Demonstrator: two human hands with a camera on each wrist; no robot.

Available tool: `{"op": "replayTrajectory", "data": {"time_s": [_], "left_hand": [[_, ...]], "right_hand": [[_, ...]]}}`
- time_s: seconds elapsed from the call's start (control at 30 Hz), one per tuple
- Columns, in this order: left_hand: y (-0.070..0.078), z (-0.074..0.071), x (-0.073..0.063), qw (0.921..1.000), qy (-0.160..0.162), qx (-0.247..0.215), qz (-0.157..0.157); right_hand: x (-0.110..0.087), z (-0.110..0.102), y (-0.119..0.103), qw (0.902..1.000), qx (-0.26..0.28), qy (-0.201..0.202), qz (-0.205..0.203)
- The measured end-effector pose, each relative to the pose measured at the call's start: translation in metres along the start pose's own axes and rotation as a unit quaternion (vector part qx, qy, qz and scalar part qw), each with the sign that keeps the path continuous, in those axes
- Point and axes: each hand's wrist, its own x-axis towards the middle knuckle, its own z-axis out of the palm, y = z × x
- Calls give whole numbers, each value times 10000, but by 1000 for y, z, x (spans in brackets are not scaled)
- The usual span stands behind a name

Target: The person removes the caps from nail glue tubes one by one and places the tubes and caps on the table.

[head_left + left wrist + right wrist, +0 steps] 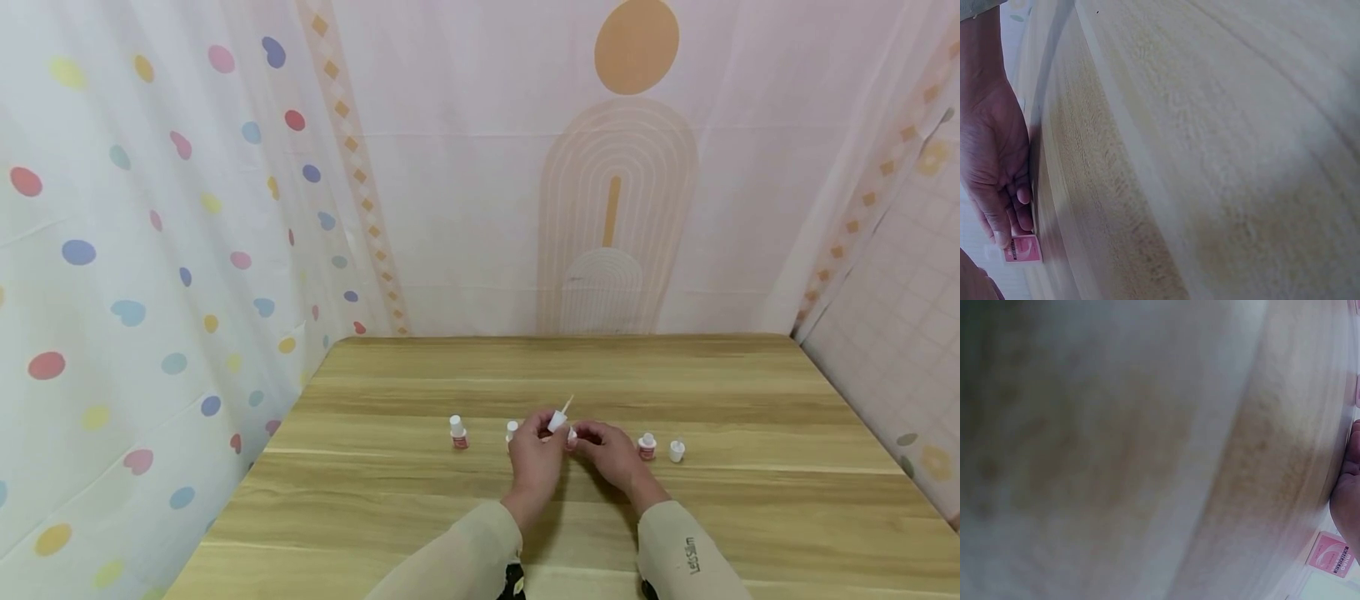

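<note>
My left hand (538, 458) holds a white brush cap (557, 422), its thin brush pointing up and to the right. Close beside it, my right hand (615, 454) grips a small pink-labelled bottle (572, 439) at table level. The left wrist view shows the right hand's fingers against that bottle (1022, 249), with part of the left hand (974, 281) at the lower corner. Right of my hands stands a bottle (647, 447) without its long cap. Next to it, another white brush cap (677, 452) stands upside down, its brush upward.
Two capped bottles, one (458, 432) farther left and one (512, 432) partly hidden by my left hand, stand on the wooden table (360, 483). A patterned curtain (465, 208) hangs behind the table's far edge, and others line both sides.
</note>
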Motion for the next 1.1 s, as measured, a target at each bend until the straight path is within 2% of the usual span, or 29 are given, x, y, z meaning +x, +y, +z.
{"op": "replayTrajectory", "data": {"time_s": [0.27, 0.63, 1.1], "left_hand": [[0, 0, -2, 9956, 320, 763, 442], [1, 0, -3, 9969, 162, 716, 295], [1, 0, -3, 9971, 197, 631, 387]], "right_hand": [[0, -1, 1, 9997, -156, 27, -172], [-1, -1, -1, 9999, -87, -19, -65], [-1, -1, 0, 10000, -57, -38, -36]]}}
